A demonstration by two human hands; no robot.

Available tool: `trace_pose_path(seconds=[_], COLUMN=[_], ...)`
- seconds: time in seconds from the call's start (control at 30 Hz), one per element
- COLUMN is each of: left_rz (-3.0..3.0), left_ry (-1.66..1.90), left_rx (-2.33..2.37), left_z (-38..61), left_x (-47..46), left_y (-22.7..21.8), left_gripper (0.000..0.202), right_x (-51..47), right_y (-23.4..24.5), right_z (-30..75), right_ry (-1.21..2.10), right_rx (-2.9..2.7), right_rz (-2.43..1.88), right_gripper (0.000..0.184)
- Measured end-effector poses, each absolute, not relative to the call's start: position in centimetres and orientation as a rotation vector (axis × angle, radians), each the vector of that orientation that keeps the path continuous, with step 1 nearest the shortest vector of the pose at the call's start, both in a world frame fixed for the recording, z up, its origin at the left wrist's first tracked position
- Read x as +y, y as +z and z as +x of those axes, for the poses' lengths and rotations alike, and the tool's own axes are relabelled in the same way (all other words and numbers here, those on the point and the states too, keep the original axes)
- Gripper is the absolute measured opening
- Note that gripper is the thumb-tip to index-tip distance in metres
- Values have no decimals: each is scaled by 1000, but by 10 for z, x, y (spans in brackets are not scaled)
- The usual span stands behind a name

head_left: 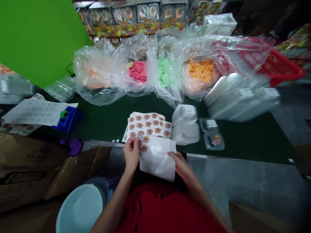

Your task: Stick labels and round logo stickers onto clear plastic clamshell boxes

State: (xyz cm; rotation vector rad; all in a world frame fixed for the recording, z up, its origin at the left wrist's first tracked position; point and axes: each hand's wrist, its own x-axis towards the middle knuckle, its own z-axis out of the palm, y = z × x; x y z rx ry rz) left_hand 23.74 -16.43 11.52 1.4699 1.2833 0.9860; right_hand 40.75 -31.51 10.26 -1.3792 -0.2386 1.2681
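A mostly bare white sticker sheet (157, 158) is held over the table's front edge, with a few burger stickers left at its upper left. My left hand (132, 153) pinches at that corner, where a clear bit of film or sticker shows. My right hand (181, 163) grips the sheet's right edge, thumb on top. Behind it lies a pile of full burger sticker sheets (148, 124). White clamshell boxes (186, 131) stand stacked to its right. Beside them sits an open clear container (215, 140) with a burger sticker on it.
Plastic bags of orange, pink and green foam pieces (138, 71) line the back. Clear container stacks (243, 97) and a red basket (286, 66) stand right. A blue tape dispenser (69, 119) is left, above cardboard boxes (26, 168) and a pale bucket (80, 207).
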Motion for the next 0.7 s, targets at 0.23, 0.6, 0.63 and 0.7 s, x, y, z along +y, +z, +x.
trace_pose_path(seconds=[0.23,0.6,0.63,0.7], left_rz=[1782,2337,2297,2216], left_ry=[1143,967,947,922], left_rx=[1191,567,561,594], left_z=[247,259,259,260], left_x=[-191,-230,-227,-218], left_y=[146,162,168,182], left_gripper=[21,9,13,21], right_x=[-347,-314,-315,-318], right_y=[170,175,176,181], right_z=[425,407,410,415], right_ry=[759,1057,1058,1058], right_rx=[-669,-382,-393,-437], right_rz=[-1882,-1392,-1394,-1402], right_gripper=[31,23,22,19])
